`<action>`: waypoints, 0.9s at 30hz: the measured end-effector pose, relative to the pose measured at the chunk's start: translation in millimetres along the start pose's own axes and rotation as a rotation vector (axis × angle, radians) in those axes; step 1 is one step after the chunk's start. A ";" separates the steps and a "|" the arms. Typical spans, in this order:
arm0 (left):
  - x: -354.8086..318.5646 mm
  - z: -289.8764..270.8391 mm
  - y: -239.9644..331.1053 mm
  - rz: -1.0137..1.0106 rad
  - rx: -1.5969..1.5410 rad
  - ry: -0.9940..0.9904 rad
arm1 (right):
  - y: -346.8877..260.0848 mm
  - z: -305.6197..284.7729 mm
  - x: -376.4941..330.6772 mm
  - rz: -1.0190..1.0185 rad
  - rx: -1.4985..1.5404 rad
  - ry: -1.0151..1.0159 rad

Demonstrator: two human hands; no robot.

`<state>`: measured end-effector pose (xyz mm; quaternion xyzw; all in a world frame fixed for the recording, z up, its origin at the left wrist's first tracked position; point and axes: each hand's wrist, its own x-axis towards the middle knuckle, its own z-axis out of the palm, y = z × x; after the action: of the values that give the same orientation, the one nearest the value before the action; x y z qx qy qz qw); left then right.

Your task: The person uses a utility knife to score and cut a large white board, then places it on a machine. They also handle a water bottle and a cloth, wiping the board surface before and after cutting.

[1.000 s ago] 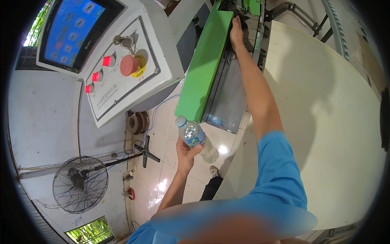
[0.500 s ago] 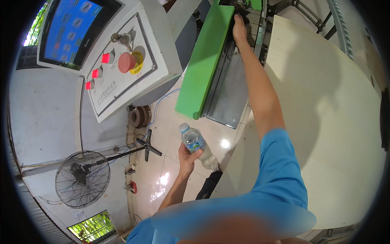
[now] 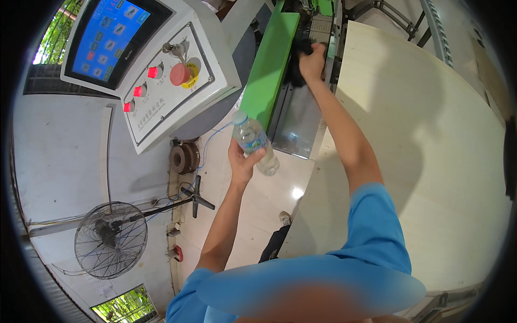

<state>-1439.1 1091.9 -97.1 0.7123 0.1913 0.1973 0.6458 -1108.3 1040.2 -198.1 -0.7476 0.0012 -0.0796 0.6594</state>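
Note:
My left hand (image 3: 243, 162) grips a clear plastic water bottle (image 3: 254, 141) with a pale blue cap and a blue label, held tilted in front of the machine. My right hand (image 3: 311, 58) reaches far forward and clutches a dark cloth (image 3: 298, 63) pressed against the machine beside the green cover (image 3: 269, 64). The pale wooden board (image 3: 431, 140) lies under and to the right of my right arm.
A white control panel (image 3: 177, 81) with red buttons and a blue screen (image 3: 105, 37) stands at upper left. A floor fan (image 3: 110, 239) stands at lower left on the tiled floor. A spool (image 3: 183, 158) hangs under the panel.
My right hand has drawn back and down along the green cover with the cloth. My left hand with the bottle has stayed near the same spot, slightly raised.

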 end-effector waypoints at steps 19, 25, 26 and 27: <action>37.5 4.1 -18.6 -0.090 -0.052 0.002 | 23.2 73.3 144.7 0.261 0.073 -0.319; 38.4 8.3 -16.6 -0.059 -0.055 0.027 | 14.4 64.7 139.0 0.309 0.100 -0.355; 39.6 8.8 -16.4 -0.060 -0.066 0.015 | 14.0 63.1 132.8 0.294 0.075 -0.351; 39.6 9.1 -15.8 -0.060 -0.076 0.014 | 14.0 59.5 124.4 0.282 0.049 -0.354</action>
<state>-1401.0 1106.6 -112.3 0.6797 0.2094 0.1900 0.6768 -976.9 1083.8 -204.3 -0.7261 -0.0119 0.1459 0.6719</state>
